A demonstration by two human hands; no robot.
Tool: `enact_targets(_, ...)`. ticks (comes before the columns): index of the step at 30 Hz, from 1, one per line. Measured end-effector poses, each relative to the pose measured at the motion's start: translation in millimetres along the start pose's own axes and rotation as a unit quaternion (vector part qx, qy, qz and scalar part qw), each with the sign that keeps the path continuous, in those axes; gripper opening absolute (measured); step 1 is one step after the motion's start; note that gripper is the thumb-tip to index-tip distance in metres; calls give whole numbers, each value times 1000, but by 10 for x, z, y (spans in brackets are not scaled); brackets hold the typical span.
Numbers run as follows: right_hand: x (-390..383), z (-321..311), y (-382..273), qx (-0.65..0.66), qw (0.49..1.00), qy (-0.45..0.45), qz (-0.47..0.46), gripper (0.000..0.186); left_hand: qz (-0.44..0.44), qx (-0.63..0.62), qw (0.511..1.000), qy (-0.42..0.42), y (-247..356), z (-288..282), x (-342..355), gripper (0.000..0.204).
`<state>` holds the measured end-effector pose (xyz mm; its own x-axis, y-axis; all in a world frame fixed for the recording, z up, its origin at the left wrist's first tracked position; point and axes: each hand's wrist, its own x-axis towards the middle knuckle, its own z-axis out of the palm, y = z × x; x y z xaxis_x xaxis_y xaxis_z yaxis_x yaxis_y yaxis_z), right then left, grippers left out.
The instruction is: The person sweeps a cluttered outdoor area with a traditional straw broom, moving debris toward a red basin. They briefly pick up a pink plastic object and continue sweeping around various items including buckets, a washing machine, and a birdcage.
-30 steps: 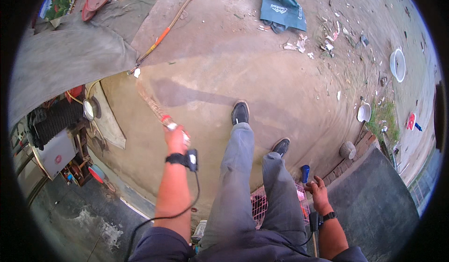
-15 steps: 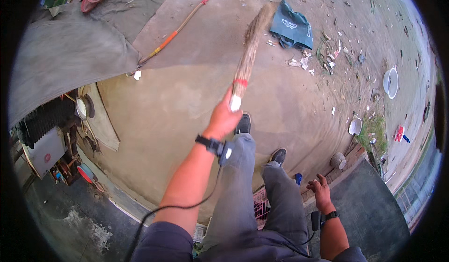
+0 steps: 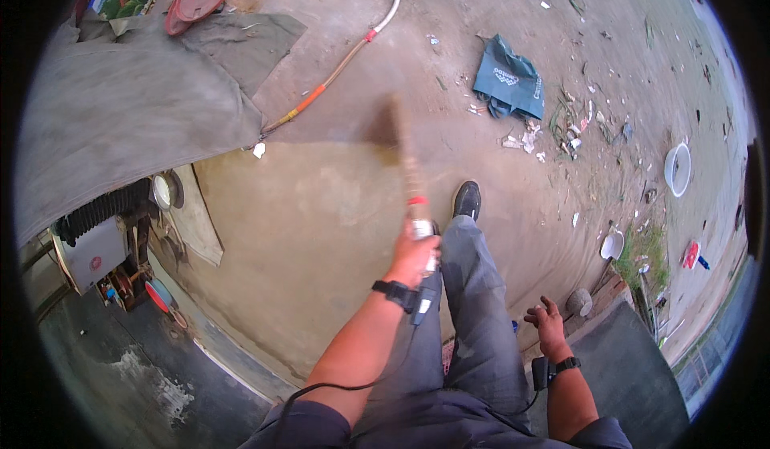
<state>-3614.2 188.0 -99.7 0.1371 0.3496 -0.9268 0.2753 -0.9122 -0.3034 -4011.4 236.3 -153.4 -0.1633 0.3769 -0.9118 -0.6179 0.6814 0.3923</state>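
My left hand (image 3: 414,258) is closed round the handle of a straw hand broom (image 3: 413,180), in front of my legs. The broom points away from me over the concrete, its far end smeared by motion, so I cannot tell whether it touches the ground. A red band circles it just above the grip. My right hand (image 3: 547,325) hangs at my right side with its fingers apart and holds nothing. Beyond the broom, to the right, lies a dark teal cloth bag (image 3: 508,80), with scraps of white litter (image 3: 525,139) close by.
A hose (image 3: 337,80) curves along the ground ahead on the left, beside a grey sheet (image 3: 136,112). To the right are a white basin (image 3: 678,170), a white scoop (image 3: 612,244) and a rounded stone-like lump (image 3: 579,302). A cluttered shelf (image 3: 112,277) stands on the left.
The broom has swung left and closer to me, my left hand with it. My right foot has stepped forward. My right hand stays at my side.
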Motion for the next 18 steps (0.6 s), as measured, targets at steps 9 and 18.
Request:
enact_targets(9,342,-360,-1025,-49,998,-5,-33,60,82,64,991,83,864,240,-85,89)
enact_targets(18,629,-214,-1568,-81,997,-12,-10,60,133,-16,952,276,2018,-1560,616,61)
